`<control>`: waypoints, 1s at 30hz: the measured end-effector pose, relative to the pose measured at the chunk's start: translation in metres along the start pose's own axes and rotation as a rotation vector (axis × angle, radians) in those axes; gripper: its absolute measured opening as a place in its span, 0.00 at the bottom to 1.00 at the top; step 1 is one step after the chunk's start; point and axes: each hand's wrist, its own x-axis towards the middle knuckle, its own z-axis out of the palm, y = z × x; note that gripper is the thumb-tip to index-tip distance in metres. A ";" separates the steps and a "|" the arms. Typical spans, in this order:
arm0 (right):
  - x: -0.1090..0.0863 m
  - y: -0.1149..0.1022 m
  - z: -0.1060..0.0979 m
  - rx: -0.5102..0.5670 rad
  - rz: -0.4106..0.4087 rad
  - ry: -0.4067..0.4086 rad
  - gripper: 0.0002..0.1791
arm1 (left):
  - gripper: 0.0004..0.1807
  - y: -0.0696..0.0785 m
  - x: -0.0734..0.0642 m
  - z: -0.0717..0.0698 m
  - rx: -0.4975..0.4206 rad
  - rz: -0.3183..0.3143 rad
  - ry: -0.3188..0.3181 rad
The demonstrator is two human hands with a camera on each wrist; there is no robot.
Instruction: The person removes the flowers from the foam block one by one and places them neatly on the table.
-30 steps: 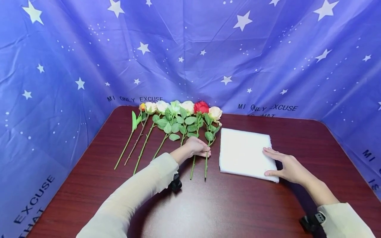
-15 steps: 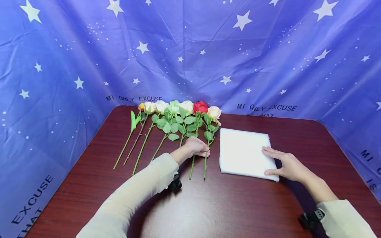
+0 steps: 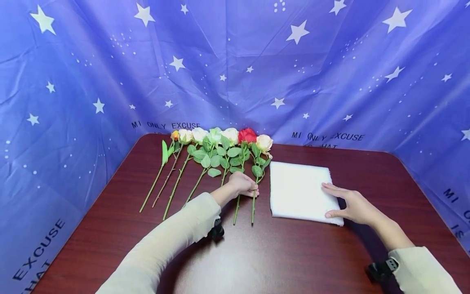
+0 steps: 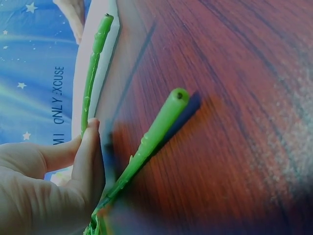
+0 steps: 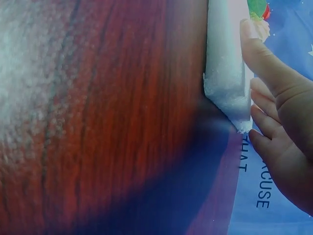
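My left hand pinches the green stem of a pale peach rose, the rightmost flower in the row. In the left wrist view, thumb and finger meet on that stem, while a second stem lies below on the table. It belongs to the red rose, whose stem passes under my left hand. My right hand rests on the right side of a white foam block, fingers fairly straight and thumb spread apart. The right wrist view shows the thumb on the face of the block.
Several more flowers lie side by side to the left: cream and pale green roses, an orange bud and a leafy stem. The dark red wooden table ends at a blue star-patterned cloth.
The head view has tilted slightly, so everything sits a little lower in it. Both hands keep their places on the stem and the foam block.
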 end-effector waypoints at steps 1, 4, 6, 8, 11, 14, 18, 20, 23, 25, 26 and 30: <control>0.000 0.000 0.000 0.004 -0.002 0.000 0.46 | 0.08 -0.001 0.000 0.000 0.004 0.001 0.003; 0.001 0.000 0.001 0.017 -0.007 0.003 0.45 | 0.08 -0.001 0.000 0.000 0.015 0.001 0.006; 0.001 0.001 0.001 0.021 -0.007 0.005 0.45 | 0.07 -0.002 0.001 0.001 0.016 0.000 0.006; 0.002 0.001 0.001 0.021 -0.005 0.007 0.45 | 0.07 -0.002 0.001 0.001 0.023 0.000 0.006; 0.001 0.001 0.001 0.012 0.000 0.007 0.45 | 0.07 -0.002 0.001 0.001 0.031 0.000 0.005; 0.002 0.002 0.002 0.010 -0.004 0.013 0.45 | 0.08 -0.002 0.000 0.001 0.039 0.006 0.009; 0.003 0.002 0.002 0.020 -0.016 0.029 0.45 | 0.08 -0.002 -0.001 0.000 0.046 0.022 0.014; 0.003 0.002 0.002 0.024 -0.021 0.036 0.45 | 0.08 -0.001 -0.002 0.000 0.052 0.032 0.017; 0.003 0.002 0.002 0.027 -0.016 0.036 0.45 | 0.07 -0.001 -0.004 -0.001 0.078 0.043 0.030; 0.003 0.001 0.002 0.028 -0.007 0.031 0.45 | 0.07 0.000 -0.006 -0.002 0.094 0.050 0.038; 0.002 0.001 0.001 0.029 -0.001 0.027 0.45 | 0.07 0.000 -0.007 -0.002 0.105 0.053 0.043; 0.002 -0.001 0.000 0.026 0.030 0.012 0.45 | 0.06 -0.001 -0.009 -0.003 0.136 0.069 0.051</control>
